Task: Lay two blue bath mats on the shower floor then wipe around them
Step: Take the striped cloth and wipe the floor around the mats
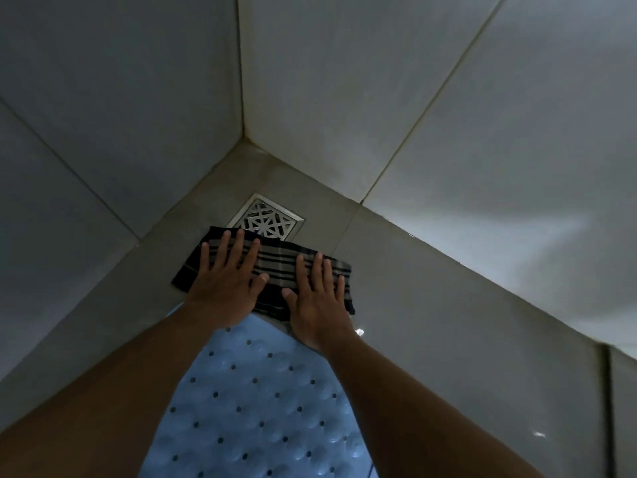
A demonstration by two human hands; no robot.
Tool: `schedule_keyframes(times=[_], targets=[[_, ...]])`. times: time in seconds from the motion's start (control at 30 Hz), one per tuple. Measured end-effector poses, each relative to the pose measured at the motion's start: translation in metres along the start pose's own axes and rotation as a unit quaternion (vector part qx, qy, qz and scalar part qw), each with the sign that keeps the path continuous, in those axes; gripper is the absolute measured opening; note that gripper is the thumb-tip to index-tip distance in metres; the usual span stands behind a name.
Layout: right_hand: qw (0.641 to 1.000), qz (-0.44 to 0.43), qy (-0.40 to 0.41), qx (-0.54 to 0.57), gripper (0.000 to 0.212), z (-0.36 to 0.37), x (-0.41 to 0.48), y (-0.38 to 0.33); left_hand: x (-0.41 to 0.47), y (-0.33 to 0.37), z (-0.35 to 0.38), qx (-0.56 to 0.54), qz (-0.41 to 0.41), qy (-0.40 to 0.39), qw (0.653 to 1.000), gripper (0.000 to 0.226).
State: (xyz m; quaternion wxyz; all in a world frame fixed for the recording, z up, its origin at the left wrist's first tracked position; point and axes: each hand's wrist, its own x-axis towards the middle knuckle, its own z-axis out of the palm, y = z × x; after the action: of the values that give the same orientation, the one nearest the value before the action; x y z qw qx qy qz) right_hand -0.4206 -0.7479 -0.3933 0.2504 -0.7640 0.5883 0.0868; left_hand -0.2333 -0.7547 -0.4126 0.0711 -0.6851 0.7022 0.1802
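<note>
Now wiping the far corner by the drain

The left hand (224, 284) is lying flat with fingers spread, pressing the striped cloth (279, 267) onto the shower floor (431, 305). The cloth's far edge is overlapping the drain grate (265, 219). The right hand (317, 305) is pressing likewise, gripping nothing. One blue bath mat (262, 391) is lying near, its tip meeting the cloth; a second is not showing. Pushing farther is risking a snag on the grate, and dragging back may be curling the mat's tip.
</note>
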Motion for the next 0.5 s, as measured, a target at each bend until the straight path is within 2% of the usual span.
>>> schedule_keyframes(times=[0.13,0.2,0.33,0.5], targets=[[0.998,-0.036,0.040,-0.029,0.065,0.007,0.003,0.015,0.000,0.009,0.003,0.025,-0.032,0.007,0.999,0.084],[0.997,-0.063,0.029,-0.041,0.066,0.002,0.007,0.027,-0.004,0.022,0.006,0.027,-0.063,0.009,0.998,0.084],[0.988,-0.129,0.007,-0.087,0.065,-0.023,0.029,0.067,-0.005,0.067,0.013,0.003,-0.145,0.024,0.989,0.070],[0.965,-0.216,-0.027,-0.144,0.066,-0.051,0.062,0.098,0.001,0.118,0.021,-0.060,-0.262,0.056,0.962,0.067]])
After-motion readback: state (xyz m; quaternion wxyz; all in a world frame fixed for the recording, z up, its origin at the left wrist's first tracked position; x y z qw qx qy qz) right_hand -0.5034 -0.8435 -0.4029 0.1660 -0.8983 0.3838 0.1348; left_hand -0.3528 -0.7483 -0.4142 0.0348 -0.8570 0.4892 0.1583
